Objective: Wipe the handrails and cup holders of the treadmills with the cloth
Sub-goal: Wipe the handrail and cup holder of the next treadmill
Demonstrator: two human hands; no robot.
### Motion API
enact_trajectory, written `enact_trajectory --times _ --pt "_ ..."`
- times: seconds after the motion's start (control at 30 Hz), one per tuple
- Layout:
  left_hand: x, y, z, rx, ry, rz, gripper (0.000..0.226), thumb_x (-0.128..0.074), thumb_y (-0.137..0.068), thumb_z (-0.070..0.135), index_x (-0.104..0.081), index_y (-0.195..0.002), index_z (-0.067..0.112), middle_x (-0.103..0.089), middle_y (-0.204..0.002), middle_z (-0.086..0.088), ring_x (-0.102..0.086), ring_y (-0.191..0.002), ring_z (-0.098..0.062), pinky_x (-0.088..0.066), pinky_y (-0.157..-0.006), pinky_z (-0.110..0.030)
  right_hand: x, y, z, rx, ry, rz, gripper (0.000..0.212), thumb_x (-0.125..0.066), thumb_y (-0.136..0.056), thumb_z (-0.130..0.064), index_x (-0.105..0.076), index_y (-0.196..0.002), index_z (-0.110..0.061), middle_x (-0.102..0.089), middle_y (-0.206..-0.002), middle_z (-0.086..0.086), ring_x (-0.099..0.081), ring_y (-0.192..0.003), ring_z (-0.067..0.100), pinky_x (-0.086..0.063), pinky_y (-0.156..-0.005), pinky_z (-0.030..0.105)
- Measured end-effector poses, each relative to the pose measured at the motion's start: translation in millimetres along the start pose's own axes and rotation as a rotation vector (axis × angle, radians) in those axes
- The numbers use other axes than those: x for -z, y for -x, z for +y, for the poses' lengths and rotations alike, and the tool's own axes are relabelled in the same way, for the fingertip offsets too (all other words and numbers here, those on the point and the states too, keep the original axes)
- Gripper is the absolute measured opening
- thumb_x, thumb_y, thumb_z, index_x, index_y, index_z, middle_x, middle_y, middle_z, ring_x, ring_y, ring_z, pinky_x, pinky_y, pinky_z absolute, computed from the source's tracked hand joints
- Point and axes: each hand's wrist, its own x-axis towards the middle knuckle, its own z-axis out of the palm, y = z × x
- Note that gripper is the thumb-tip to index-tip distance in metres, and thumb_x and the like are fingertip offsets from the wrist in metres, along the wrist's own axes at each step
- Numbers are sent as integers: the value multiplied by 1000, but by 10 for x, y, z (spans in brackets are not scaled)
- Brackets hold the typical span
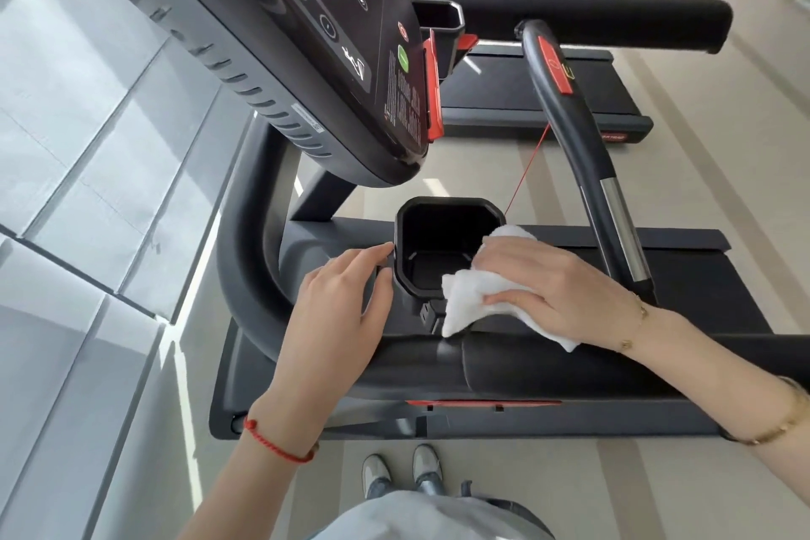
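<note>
A black square cup holder (pixel 442 206) sits below the treadmill console. My right hand (pixel 552 289) holds a white cloth (pixel 473 298) against the cup holder's right rim, with the cloth bunched under the fingers and thumb. My left hand (pixel 337 307) rests on the cup holder's left side, its fingertips touching the rim. A padded black handrail (pixel 504 360) runs across just below both hands. A curved grey handrail (pixel 583 153) with a red patch rises on the right.
The dark console (pixel 324 31) with buttons hangs over the cup holder. A red safety cord (pixel 526 171) runs down from it. A second treadmill with its own cup holder (pixel 438 20) and handrail (pixel 591 20) stands behind. Pale floor tiles lie to the left.
</note>
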Motion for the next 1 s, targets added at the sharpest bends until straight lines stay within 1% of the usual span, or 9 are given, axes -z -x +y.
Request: enact_trajectory --times 0.1,0.17,0.27,0.33,0.4,0.57,0.7,0.8,1.0 --pt "-10 -33 27 21 -2 10 35 -50 -100 26 -59 -133 20 -66 -116 7 -63 -100 -16 -50 -92 -43 89 -99 -2 -188 0 288 29 -49 -96 -24 -61 -111 -2 -63 -105 10 -54 -95 11 -36 -90 6" --pt "-42 -87 54 38 -22 10 38 -50 -100 29 -57 -136 18 -66 -119 4 -62 -105 -18 -49 -93 -43 161 -280 23 -231 50 367 27 -50 -97 -25 -58 -114 -5 -60 -103 6 -51 -95 10 -31 -92 3" --pt "-102 -191 82 68 -48 -6 43 -48 -101 33 -53 -139 16 -65 -123 1 -61 -110 -18 -49 -94 -42 126 -636 102 -284 51 161 32 -49 -99 -32 -53 -125 -12 -56 -116 2 -50 -113 18 -31 -101 17" --pt "-143 -250 96 93 -56 -25 45 -47 -101 36 -52 -140 15 -64 -121 -1 -61 -107 -20 -49 -91 -42 -14 -806 155 -326 159 -101 39 -45 -100 -38 -47 -132 -17 -52 -125 2 -49 -116 23 -38 -96 31" --pt "-175 -291 106 106 -66 -40 46 -47 -101 36 -52 -140 14 -64 -118 -2 -61 -105 -22 -49 -89 -43 -64 -828 187 -320 292 -231 41 -43 -100 -40 -43 -135 -18 -51 -126 3 -51 -112 28 -42 -89 40" --pt "-199 -318 92 118 -45 -50 45 -47 -101 34 -49 -142 16 -63 -115 -2 -58 -107 -22 -47 -92 -43 136 -681 349 -396 105 -267 34 -42 -101 -33 -44 -133 -20 -53 -118 3 -53 -104 28 -41 -86 38" --pt "-215 -317 81 89 -53 -42 44 -47 -100 32 -51 -140 15 -63 -104 -2 -61 -97 -23 -49 -85 -43 -21 -975 278 -219 322 -308 22 -45 -100 -27 -43 -120 -19 -46 -101 -2 -55 -90 30 -36 -69 36" --pt "-218 -321 65 83 -52 -38 45 -49 -99 33 -51 -141 15 -64 -103 -2 -62 -96 -24 -50 -85 -44 -106 -1007 257 -139 447 -254 25 -44 -100 -27 -43 -124 -21 -51 -111 -1 -57 -86 28 -37 -63 36" --pt "-190 -301 72 86 -41 -28 48 -50 -99 34 -51 -142 14 -65 -107 -3 -63 -99 -24 -50 -89 -44 73 -647 372 -327 165 -246 27 -39 -101 -35 -45 -121 -19 -53 -108 3 -55 -90 29 -45 -80 45"
